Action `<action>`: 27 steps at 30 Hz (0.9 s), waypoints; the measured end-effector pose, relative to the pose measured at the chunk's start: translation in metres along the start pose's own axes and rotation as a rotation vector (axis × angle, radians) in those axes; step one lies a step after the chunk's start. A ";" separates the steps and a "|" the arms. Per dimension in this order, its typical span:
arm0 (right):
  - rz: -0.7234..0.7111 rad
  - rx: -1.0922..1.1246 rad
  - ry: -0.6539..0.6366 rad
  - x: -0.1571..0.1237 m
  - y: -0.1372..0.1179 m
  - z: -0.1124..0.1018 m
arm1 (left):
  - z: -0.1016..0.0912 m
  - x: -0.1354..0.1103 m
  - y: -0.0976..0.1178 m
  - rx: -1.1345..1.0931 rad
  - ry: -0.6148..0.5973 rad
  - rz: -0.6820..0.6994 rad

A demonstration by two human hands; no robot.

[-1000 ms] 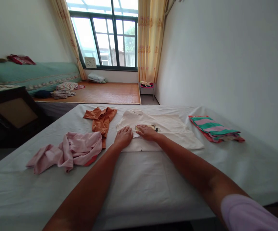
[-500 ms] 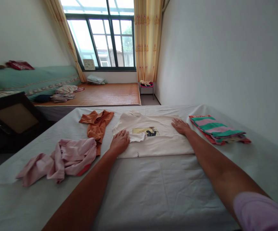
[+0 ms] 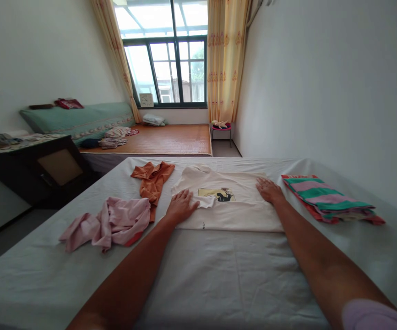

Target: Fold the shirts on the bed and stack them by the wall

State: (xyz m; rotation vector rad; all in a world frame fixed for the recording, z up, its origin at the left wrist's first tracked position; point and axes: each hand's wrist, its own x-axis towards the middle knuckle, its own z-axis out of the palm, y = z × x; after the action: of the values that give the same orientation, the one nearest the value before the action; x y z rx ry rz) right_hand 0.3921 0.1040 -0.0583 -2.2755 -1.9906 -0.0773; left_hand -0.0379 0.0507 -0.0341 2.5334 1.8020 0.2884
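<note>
Shows smooth, matt cloth in the cream shirt, matt cloth in the left pink garment, gloss on the far mat.

Bright window between yellow curtains

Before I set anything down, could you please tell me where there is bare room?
The white sheet is bare between the left forearm, right forearm and cream shirt; left of the left forearm, this side of the pink garment; and between the right forearm and striped stack. Left of the shirt is crowded: the orange garment lies close by the pink one.
</note>
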 end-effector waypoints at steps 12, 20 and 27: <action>-0.003 -0.029 0.028 -0.003 0.000 0.005 | -0.009 -0.007 0.004 -0.026 -0.013 0.002; -0.085 -0.103 -0.131 -0.005 -0.052 -0.037 | -0.011 -0.007 0.007 0.002 -0.010 -0.010; -0.530 0.099 -0.140 -0.001 -0.118 -0.016 | -0.009 -0.005 0.005 0.031 0.014 0.018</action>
State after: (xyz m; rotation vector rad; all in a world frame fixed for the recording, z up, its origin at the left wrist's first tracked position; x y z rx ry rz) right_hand 0.2761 0.1168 -0.0357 -1.6815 -2.5527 0.1346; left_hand -0.0361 0.0439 -0.0250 2.5759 1.8033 0.2815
